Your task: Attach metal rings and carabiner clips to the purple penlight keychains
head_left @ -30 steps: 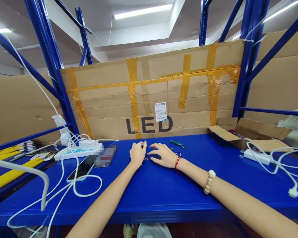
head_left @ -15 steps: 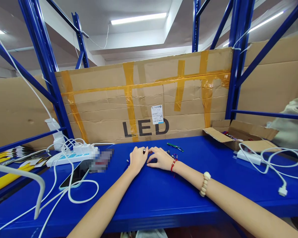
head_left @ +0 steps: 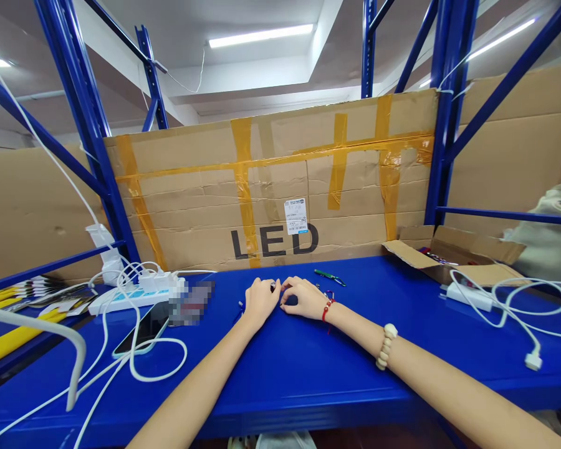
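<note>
Both hands meet low over the middle of the blue shelf top (head_left: 308, 380). My left hand (head_left: 260, 300) is closed, its fingers curled; a small dark piece (head_left: 273, 286) shows by its fingertips, too small to name. Fingertips to fingertips with it, my right hand (head_left: 305, 298) is bent into a pinch, thumb and forefinger forming a ring. What it grips, if anything, is hidden. A thin dark-blue strand (head_left: 240, 310) pokes out left of my left hand. Behind my right wrist lie small blue and metallic bits (head_left: 328, 294), partly covered, and a green-handled tool (head_left: 330, 277).
At left lie a white power strip (head_left: 121, 302), a phone (head_left: 143, 329) and looping white cables (head_left: 161, 378). An open cardboard box (head_left: 453, 252) and a white adapter (head_left: 470, 297) with its cord stand at right. A taped cardboard panel (head_left: 201, 206) closes the back.
Both hands have shifted very slightly to the right. The right thumb and forefinger have drawn into a rounder pinch. The surrounding objects have stayed in place.
</note>
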Demonstrator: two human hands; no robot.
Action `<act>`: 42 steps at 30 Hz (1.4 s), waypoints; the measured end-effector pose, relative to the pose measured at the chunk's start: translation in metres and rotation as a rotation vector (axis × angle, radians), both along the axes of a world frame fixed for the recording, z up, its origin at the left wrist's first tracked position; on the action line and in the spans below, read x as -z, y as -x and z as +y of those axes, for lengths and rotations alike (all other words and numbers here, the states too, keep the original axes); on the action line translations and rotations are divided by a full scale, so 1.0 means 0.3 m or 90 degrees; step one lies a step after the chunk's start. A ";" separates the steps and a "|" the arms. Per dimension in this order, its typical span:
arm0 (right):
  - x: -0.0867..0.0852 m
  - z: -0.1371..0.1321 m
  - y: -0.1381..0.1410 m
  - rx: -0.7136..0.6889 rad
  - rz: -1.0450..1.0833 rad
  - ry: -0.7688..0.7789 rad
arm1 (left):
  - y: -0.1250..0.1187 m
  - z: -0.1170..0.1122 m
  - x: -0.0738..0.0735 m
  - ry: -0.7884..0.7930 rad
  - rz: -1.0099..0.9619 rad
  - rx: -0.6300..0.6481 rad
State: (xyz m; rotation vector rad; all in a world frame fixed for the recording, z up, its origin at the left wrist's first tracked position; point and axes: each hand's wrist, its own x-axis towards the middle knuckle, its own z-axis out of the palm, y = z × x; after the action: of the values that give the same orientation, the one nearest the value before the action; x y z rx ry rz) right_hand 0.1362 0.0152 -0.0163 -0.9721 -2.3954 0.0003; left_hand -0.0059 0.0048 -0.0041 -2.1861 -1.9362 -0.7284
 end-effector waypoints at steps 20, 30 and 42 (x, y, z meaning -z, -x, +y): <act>-0.021 0.008 -0.014 0.001 0.131 -0.248 | -0.005 0.000 0.000 0.002 0.089 0.046; -0.050 -0.004 -0.023 -0.002 0.231 -0.202 | -0.015 -0.010 0.001 -0.034 0.082 0.085; -0.075 0.110 -0.237 0.324 -0.041 0.057 | -0.019 -0.006 0.007 -0.048 0.066 0.108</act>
State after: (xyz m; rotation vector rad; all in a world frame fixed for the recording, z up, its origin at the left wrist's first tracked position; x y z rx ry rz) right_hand 0.2073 0.0481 0.0061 -1.6187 -2.1535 -0.1136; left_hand -0.0003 0.0030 -0.0061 -2.3127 -1.6641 -0.6853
